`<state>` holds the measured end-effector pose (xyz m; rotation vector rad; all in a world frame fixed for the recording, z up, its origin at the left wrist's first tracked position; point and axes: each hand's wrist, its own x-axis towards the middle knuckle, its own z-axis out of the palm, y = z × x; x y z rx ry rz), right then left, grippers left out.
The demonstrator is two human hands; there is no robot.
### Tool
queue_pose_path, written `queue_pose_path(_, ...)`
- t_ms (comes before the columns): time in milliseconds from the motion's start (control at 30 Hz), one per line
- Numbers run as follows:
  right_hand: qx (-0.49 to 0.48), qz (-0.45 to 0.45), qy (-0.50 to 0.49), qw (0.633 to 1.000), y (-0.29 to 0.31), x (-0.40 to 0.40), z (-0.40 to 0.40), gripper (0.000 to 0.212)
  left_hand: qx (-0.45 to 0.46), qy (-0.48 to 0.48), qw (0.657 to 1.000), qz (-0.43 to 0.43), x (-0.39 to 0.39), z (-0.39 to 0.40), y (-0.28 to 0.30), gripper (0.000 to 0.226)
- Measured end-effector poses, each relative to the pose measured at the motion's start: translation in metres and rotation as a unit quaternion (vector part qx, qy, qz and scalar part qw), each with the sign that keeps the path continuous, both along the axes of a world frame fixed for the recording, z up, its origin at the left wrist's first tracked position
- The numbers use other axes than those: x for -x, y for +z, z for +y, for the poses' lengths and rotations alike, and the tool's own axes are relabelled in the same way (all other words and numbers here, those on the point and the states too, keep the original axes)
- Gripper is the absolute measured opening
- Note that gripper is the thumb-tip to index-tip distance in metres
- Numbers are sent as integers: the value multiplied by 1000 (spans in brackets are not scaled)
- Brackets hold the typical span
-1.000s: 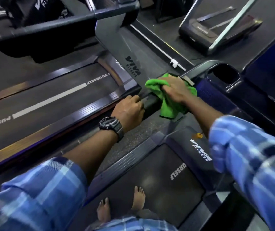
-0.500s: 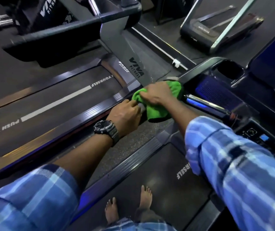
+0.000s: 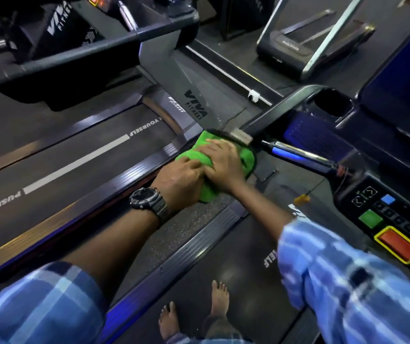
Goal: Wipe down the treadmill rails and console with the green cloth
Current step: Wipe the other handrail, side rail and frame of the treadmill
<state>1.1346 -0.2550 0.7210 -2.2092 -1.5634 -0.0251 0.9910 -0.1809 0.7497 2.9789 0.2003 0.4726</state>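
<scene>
The bright green soft cloth [image 3: 217, 162] lies bunched over the dark handrail end, under both hands. It looks light, limp and prone to slipping; hold it by the gathered bulk. Right hand [image 3: 225, 167] presses flat on it; left hand [image 3: 180, 180] closes on its near edge. The black button console [image 3: 385, 219] sits to the right.
</scene>
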Motion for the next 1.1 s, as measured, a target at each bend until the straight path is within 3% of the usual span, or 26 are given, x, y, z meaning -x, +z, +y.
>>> queue_pose_path(67, -37, -12, 61, 997, -22, -12, -38, 59, -12, -11, 1000, 16, 2, -2, -2, 15)
queue_pose_path(133, -29, -46, 53, 997, -29, -43, -39, 62, -11, 11, 1000, 22, 3, -4, 1, 15)
queue_pose_path(200, -21, -27, -58, 998, -15, -54, -12, 59, -12, 28, 999, 12, 2, -5, 3, 10)
queue_pose_path(267, -9, 14, -172, 985, -2, -42, 20, 53, -16, 32, 999, 1, 1, -6, 5, 20)
queue_pose_path(333, -76, 39, -191, 978, -10, -15, 20, 49, -24, 12, 1000, -8, 0, -6, 5, 23)
queue_pose_path(467, -244, 137, -135, 951, -58, 23, -17, 62, -19, 16, 1000, 3, 5, -3, 1, 14)
queue_pose_path(533, -306, 220, -226, 898, -56, 23, 1, 66, -21, 20, 999, 21, 3, -2, -1, 18)
queue_pose_path(633, -409, 329, -363, 770, -39, 3, 37, 74, 8, 41, 999, 33, 3, -2, -1, 29)
queue_pose_path(700, -468, 398, -404, 678, -41, 0, 41, 76, 25, 44, 998, 36, 1, -2, 0, 39)
queue_pose_path(767, -503, 480, -408, 592, -43, 24, 38, 65, 34, 57, 997, 43, -1, -2, 2, 42)
queue_pose_path(800, -511, 503, -397, 572, -45, 39, 37, 61, 35, 63, 996, 48, -2, -3, 2, 42)
queue_pose_path(933, -486, 499, -421, 581, -49, 14, 40, 54, 19, 71, 996, 47, 3, -1, 1, 30)
queue_pose_path(1033, -407, 559, -489, 532, -54, -44, 39, 51, 16, 55, 997, 53, 4, 3, -1, 30)
queue_pose_path(1100, -439, 533, -465, 553, -58, -20, 44, 49, 17, 62, 996, 56, 3, 5, 0, 30)
